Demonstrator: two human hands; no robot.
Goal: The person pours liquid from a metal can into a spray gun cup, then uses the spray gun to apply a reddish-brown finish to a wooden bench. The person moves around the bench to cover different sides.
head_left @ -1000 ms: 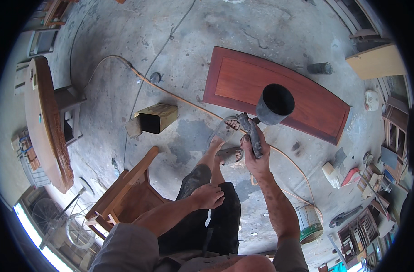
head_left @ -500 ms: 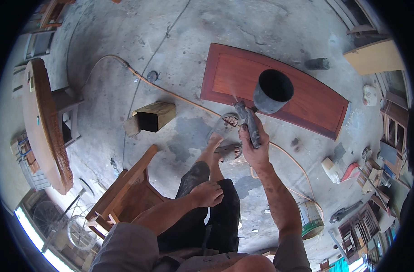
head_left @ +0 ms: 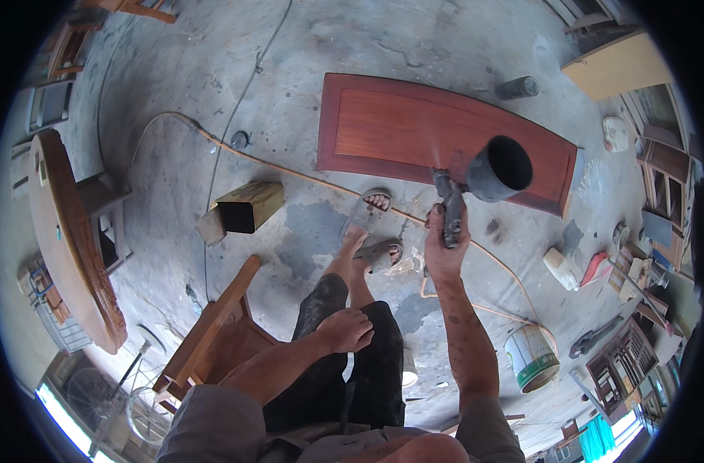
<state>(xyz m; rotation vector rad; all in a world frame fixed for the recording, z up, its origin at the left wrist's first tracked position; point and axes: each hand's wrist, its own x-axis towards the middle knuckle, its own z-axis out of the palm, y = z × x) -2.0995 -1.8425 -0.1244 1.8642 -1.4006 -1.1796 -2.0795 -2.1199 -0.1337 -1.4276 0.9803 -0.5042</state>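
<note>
My right hand (head_left: 447,258) is wrapped round the grip of a dark spray gun (head_left: 449,202). A black paint cup (head_left: 487,181) sits on the gun's right side, its open mouth showing. A faint mist leaves the nozzle toward the reddish-brown wooden panel (head_left: 390,123), which lies beyond it with a darker border. The gun and cup overlap the panel's near edge in view and are not seen touching it. Curled into a loose fist, my left hand (head_left: 346,330) rests by my thigh; nothing shows in its fingers.
An orange-brown hose (head_left: 290,168) crosses the floor past my feet. A square tin (head_left: 255,207) lies left of them, near a wooden chair (head_left: 213,332). At right stand a white bucket (head_left: 531,359) and a jug (head_left: 560,266); a dark cylinder (head_left: 516,88) lies beyond the panel.
My right hand and the spray gun have moved right along the panel's near edge, the mist with them. The whole view has shifted slightly. My left hand stays curled by my thigh.
</note>
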